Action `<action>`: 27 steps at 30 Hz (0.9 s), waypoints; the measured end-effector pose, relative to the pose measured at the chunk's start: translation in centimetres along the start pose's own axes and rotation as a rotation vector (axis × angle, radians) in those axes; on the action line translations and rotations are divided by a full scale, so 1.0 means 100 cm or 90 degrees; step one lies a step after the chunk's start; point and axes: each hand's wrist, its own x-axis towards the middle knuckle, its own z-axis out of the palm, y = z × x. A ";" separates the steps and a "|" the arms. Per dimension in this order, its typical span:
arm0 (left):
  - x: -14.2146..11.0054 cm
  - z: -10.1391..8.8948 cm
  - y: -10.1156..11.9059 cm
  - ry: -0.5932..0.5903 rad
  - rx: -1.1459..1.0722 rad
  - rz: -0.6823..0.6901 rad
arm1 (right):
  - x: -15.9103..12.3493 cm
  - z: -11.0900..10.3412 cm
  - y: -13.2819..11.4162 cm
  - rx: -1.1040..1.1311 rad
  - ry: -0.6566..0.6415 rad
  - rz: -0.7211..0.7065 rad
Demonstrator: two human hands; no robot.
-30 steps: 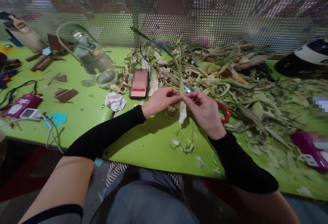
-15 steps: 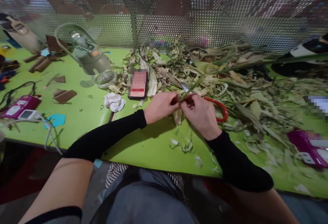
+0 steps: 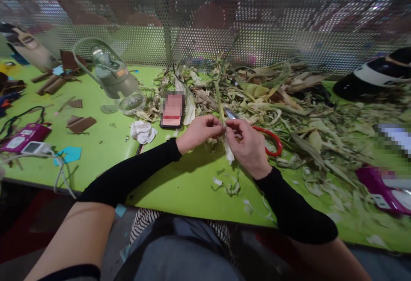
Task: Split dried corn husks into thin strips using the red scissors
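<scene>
Between my hands stands a long plant leaf (image 3: 219, 97), green and yellowish, its pale lower end hanging below my fingers and its thin top reaching up over the pile. My left hand (image 3: 203, 133) pinches it from the left. From the other side my right hand (image 3: 248, 146) pinches the same leaf, fingertips close to those of the left. Red-handled scissors (image 3: 278, 144) lie just beyond my right hand, partly hidden by it, blades pointing up and left. Small leaf scraps (image 3: 231, 185) are scattered on the green table (image 3: 180, 186) below my hands.
A heap of dried leaves (image 3: 257, 88) spreads along the perforated metal screen (image 3: 205, 28). A phone (image 3: 172, 112), crumpled tissue (image 3: 143, 132) and green bottle (image 3: 114, 77) stand or lie to the left. Purple devices (image 3: 27, 137) lie at both sides; a dark bottle (image 3: 375, 75) is far right.
The leaf has swung from slanting far right to nearly upright, and its pale lower end hangs a little lower. Both hands stay close together around it.
</scene>
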 end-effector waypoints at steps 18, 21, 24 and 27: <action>-0.001 -0.014 0.013 -0.031 0.283 0.094 | 0.012 -0.026 0.007 0.087 -0.194 0.074; -0.001 -0.013 0.016 -0.058 0.174 0.028 | 0.013 -0.024 0.008 0.220 -0.208 0.177; 0.000 -0.013 0.016 -0.088 0.056 -0.029 | 0.013 -0.021 0.009 0.314 -0.195 0.239; 0.002 -0.012 0.012 -0.071 0.005 -0.062 | 0.012 -0.018 0.009 0.226 -0.143 0.194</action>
